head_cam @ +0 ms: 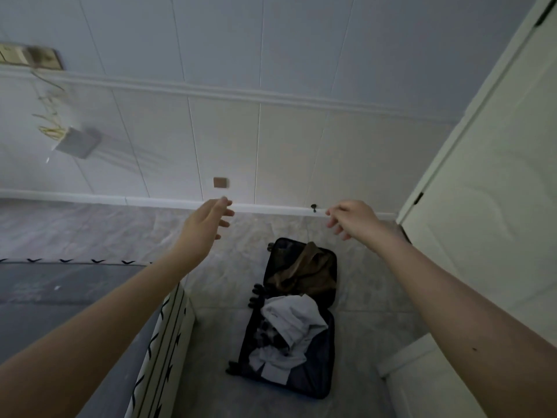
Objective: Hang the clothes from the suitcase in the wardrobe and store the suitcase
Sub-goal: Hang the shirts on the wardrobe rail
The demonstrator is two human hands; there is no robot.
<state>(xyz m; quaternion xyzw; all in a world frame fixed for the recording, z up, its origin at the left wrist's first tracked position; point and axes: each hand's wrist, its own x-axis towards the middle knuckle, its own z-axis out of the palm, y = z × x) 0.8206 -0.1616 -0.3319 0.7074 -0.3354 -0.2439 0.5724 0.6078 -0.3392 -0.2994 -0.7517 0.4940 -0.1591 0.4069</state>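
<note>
Black suitcase (289,324) lies open on tile; hands apparently hold nothing.

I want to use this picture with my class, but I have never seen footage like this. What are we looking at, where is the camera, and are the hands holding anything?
There is no machine here. A person wears a wide-angle camera on the head, so the single picture looks forward and down along their own bare arms.

The left hand and right hand are stretched out in front, fingers relaxed, and hold nothing.

Below them, on the pale floor, lies a dark suitcase, opened flat. The far half holds brown clothes; the near half holds white and grey clothes.

At the left is the edge of a bed. At the right stands a white door, probably the wardrobe's. Behind is a panelled wall.

Nothing has been hung up yet, as far as the picture shows.
</note>
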